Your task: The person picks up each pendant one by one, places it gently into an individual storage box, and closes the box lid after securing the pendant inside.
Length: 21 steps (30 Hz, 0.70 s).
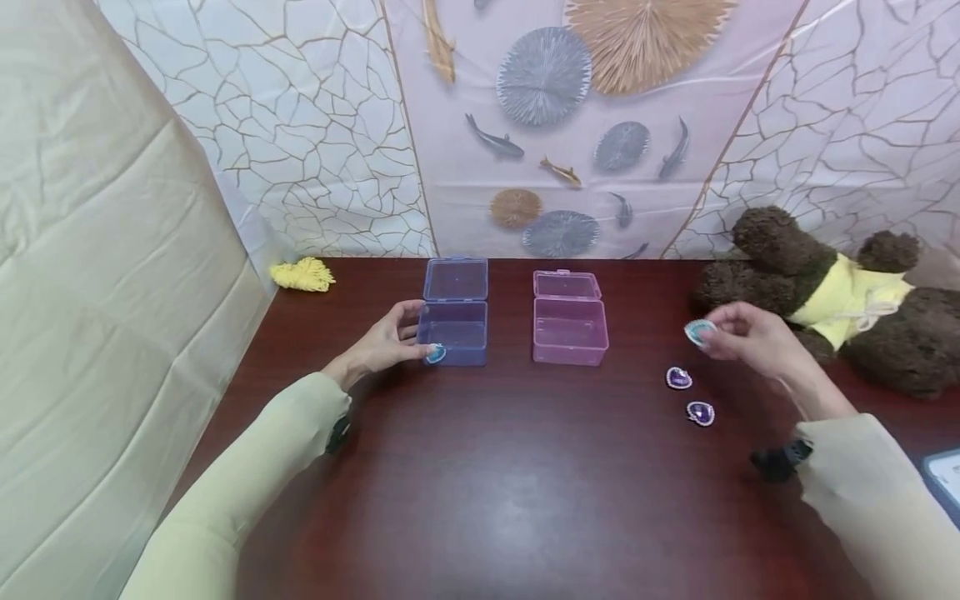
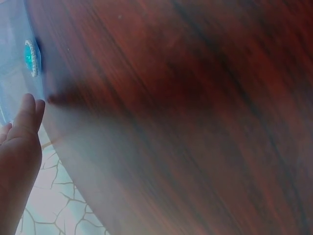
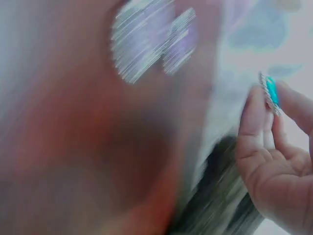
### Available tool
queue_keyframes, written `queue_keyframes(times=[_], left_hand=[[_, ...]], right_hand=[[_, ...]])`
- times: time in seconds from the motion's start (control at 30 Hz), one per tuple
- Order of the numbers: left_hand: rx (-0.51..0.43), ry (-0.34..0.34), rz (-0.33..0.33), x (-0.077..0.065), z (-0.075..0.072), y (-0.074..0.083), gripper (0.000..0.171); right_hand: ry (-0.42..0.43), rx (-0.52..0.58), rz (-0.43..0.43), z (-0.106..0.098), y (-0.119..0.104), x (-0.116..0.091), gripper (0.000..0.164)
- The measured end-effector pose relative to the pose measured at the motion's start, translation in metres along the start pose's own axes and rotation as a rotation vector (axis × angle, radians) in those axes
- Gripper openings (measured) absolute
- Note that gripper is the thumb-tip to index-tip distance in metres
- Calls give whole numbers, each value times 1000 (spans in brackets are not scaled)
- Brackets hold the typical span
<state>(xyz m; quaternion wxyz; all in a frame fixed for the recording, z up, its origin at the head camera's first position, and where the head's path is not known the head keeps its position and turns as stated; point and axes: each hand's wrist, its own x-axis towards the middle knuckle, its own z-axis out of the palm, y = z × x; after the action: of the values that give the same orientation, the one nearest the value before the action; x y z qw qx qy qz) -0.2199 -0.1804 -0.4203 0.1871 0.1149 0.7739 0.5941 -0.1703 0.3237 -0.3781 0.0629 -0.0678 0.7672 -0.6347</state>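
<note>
My left hand (image 1: pixel 386 340) rests at the left side of an open blue plastic box (image 1: pixel 463 335), its straight fingers and thumb right at the wall. Inside the box's front left corner is a teal gem (image 2: pixel 31 58) edged with small clear stones, apart from the fingertips in the left wrist view. On the right, my right hand (image 1: pixel 757 337) pinches another teal gem (image 3: pixel 271 91) with the same sparkling border, raised over the table. Below that hand lie two purple heart-shaped gems, one farther back (image 1: pixel 678 378) and one nearer (image 1: pixel 701 413).
An open pink plastic box (image 1: pixel 570 354) stands to the right of the blue one. A brown teddy bear (image 1: pixel 930 342) in a yellow top lies at the right. Yellow yarn (image 1: pixel 303 275) sits at the back left. A patterned cloth (image 1: pixel 480 167) hangs behind the dark wooden table (image 1: pixel 510 500).
</note>
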Motion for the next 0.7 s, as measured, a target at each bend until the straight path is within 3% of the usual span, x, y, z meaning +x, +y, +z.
queue_keyframes(times=[0.1, 0.3, 0.5, 0.7], left_hand=[[-15, 4, -5, 0, 1, 2, 78], [-25, 4, 9, -1, 1, 4, 79], [-1, 14, 8, 0, 4, 3, 79], [-1, 13, -9, 1, 2, 2, 80]], right_hand=[[21, 148, -12, 38, -30, 20, 11], [-2, 152, 49, 140, -67, 63, 17], [-36, 293, 187, 231, -63, 98, 20], [-18, 275, 254, 276, -56, 113, 23]])
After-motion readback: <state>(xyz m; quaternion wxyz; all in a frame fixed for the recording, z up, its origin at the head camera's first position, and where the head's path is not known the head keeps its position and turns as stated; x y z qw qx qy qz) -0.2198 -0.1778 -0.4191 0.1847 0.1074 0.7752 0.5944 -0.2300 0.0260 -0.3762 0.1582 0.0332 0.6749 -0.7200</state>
